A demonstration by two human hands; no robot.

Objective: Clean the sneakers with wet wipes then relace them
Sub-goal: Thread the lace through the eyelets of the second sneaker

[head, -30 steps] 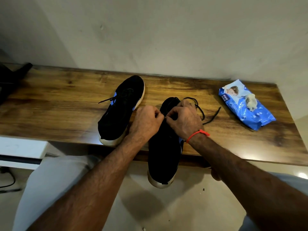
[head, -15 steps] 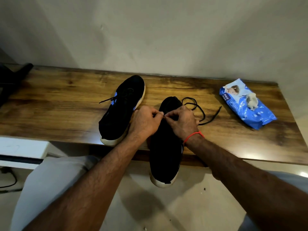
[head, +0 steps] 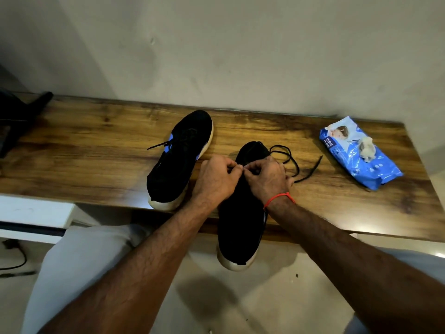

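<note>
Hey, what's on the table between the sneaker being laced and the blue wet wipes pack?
In the head view, only the loose black shoelace lies there, looping off the black sneaker; toward the blue wipes pack the wooden table is bare.

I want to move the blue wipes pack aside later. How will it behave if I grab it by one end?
The wipes pack looks like a soft foil pouch, creased and sagging, so it would probably bend rather than stay flat. Its glossy film may be a bit slippery. The crumpled wipe lying on top seems loose and would likely slide off.
</note>
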